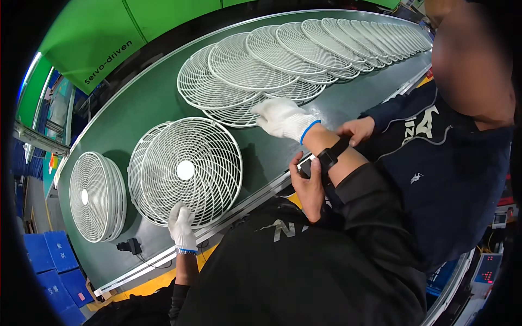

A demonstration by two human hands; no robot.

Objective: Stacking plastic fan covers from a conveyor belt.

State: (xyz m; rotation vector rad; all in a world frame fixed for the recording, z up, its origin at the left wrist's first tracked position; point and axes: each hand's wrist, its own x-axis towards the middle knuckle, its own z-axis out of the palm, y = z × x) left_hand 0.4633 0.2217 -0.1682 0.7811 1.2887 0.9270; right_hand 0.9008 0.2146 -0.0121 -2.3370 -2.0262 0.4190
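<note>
Your left hand, in a white knit glove, was closed on the lower rim of the front grille, the upright white wire fan guard with the round centre disc, at the near edge of the conveyor belt. Your right hand, gloved the same, was stretched out flat with the fingers loosely spread, its fingertips on or just over the near end of the row of flat grilles; whether it gripped one of them could not be told.

The front grille stood tilted against a second one just behind it, both directly above your left hand and well to the left of your right. Further along toward the left end of the belt stood a separate stack of grilles on edge, apart from both hands. The overlapping row ran from your right hand away to the far right end of the belt.

By the look of it, only a few grilles had been stood up and most of the row was left lying.

A co-worker's bare hands sat by your right forearm, one holding a small device.
</note>
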